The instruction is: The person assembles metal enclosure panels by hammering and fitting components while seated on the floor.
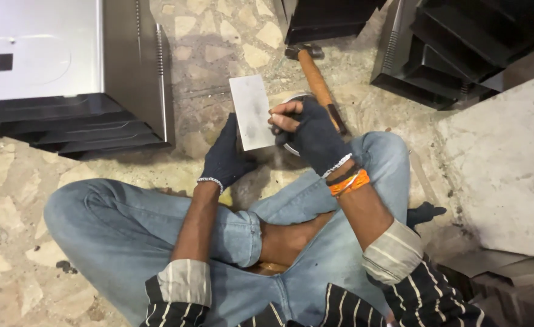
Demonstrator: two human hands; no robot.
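I sit cross-legged on a stone floor in jeans. My left hand [224, 158], in a dark fingerless glove, grips the lower left edge of a small rectangular grey metal plate [252, 109] and holds it upright. My right hand [306, 130], also gloved, pinches something small and pale against the plate's right edge; what it is cannot be told. Behind that hand lies a round metal piece [291, 148], mostly hidden. A hammer [316, 79] with a wooden handle lies on the floor just beyond my right hand.
A stack of dark sheet-metal trays with a silvery panel on top [67, 72] fills the upper left. More black metal parts [461, 48] stand at the upper right. A grey stone slab [509, 163] lies to the right.
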